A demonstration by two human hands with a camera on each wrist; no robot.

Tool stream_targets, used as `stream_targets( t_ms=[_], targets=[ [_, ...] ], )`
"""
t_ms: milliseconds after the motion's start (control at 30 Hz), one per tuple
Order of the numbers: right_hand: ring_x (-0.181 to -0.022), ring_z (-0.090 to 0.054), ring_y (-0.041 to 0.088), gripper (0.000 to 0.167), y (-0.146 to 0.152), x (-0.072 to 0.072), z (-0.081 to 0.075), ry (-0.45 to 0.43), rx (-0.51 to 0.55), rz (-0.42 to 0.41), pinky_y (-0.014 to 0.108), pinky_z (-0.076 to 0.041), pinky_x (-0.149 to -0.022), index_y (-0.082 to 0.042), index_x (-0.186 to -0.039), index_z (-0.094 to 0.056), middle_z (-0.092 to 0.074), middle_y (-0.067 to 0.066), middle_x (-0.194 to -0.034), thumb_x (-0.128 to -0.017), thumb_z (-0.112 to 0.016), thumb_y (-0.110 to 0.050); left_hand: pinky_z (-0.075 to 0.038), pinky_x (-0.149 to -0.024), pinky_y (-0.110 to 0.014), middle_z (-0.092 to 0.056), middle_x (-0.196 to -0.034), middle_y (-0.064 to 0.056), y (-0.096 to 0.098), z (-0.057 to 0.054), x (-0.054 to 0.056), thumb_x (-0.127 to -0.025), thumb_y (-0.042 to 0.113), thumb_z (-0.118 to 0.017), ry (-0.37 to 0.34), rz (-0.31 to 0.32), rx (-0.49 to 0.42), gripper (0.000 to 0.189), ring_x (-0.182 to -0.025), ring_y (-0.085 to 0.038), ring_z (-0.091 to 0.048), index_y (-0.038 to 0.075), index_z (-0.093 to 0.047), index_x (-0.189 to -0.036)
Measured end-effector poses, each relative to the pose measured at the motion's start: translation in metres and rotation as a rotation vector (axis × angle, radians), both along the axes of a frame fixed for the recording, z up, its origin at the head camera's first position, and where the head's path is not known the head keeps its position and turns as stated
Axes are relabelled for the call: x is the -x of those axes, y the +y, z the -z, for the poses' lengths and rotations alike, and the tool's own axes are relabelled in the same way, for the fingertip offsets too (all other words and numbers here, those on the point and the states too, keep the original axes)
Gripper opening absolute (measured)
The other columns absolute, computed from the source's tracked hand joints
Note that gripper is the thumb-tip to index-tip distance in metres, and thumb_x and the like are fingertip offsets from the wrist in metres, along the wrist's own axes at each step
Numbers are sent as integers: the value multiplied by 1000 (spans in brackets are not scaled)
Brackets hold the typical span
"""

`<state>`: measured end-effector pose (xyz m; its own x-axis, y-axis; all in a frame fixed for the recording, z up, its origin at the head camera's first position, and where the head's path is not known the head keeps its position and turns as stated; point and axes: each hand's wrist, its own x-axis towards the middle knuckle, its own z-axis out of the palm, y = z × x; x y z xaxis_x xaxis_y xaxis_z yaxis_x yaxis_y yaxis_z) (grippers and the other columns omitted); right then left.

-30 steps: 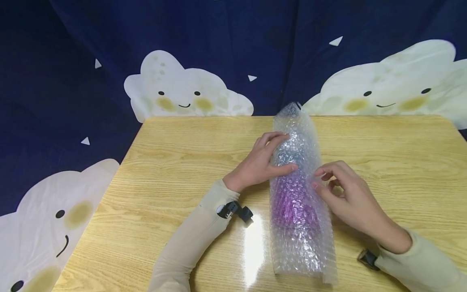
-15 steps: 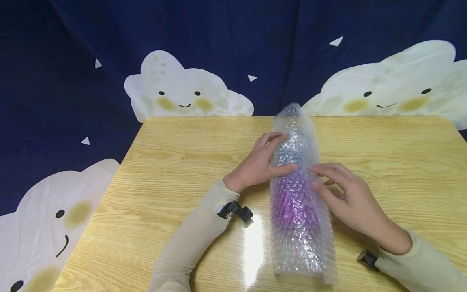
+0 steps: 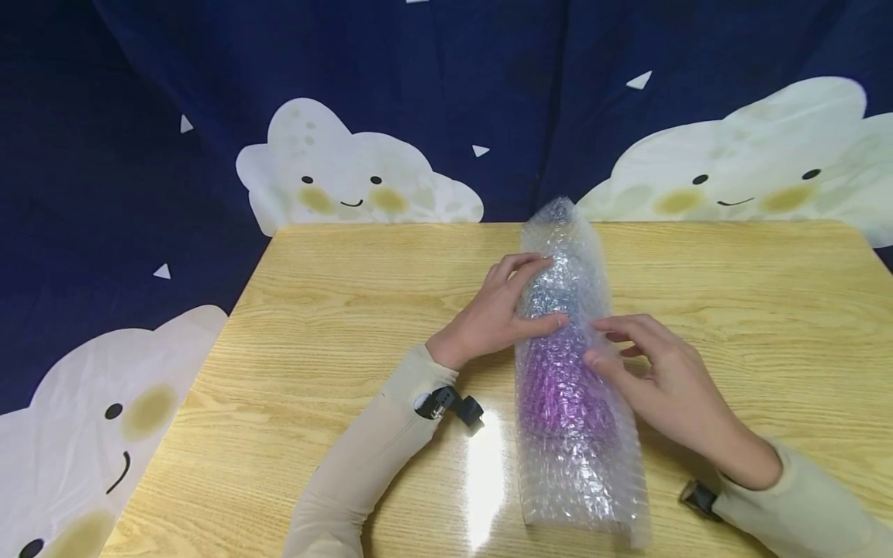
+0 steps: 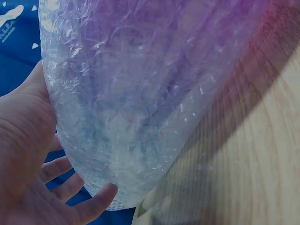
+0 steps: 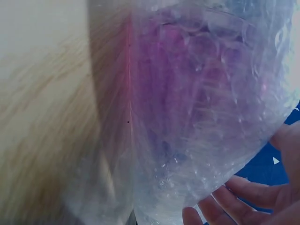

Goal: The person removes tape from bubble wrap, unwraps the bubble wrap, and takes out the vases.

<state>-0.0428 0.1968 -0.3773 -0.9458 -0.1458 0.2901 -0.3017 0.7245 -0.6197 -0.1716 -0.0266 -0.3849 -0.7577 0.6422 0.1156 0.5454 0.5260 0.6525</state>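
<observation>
Since the earlier frame the right hand's (image 3: 663,376) thumb sits further left on the bubble wrap (image 3: 572,484), whose near right corner edges rightward. Blue and purple show through the wrap, lying near to far on the worktop (image 3: 335,341). The left hand's (image 3: 488,318) grip is spread over its left side; the right grip, apparently loosely parted, touches its right. Marks on the blue curtain (image 4: 14,61) are unreadable.

A wooden table (image 3: 335,310) before a cloud-print curtain (image 3: 446,77) suggests an indoor workspace.
</observation>
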Motion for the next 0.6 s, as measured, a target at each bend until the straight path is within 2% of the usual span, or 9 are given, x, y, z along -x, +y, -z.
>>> stream_targets(
  t_ms=[200,600],
  targets=[
    [-107,-71,34,45,-1,2,1,-34,11,6,50,-63,-81,-11,-135,-65,-67,14,-130,-95,-76,-29,-40,-124,-45,-27,-168,-1,0,-1,0,-92,54,-73,-4,-1,9,86,-155,-22,-27,25,-33,-162],
    [-107,-71,38,51,0,3,3,-46,32,-1,51,-62,-83,-8,-138,-62,-68,18,-128,-94,-77,-29,-40,-124,-44,-27,-167,-1,0,-1,-1,-93,54,-72,-7,3,10,84,-154,-21,-28,25,-33,-162]
  ],
)
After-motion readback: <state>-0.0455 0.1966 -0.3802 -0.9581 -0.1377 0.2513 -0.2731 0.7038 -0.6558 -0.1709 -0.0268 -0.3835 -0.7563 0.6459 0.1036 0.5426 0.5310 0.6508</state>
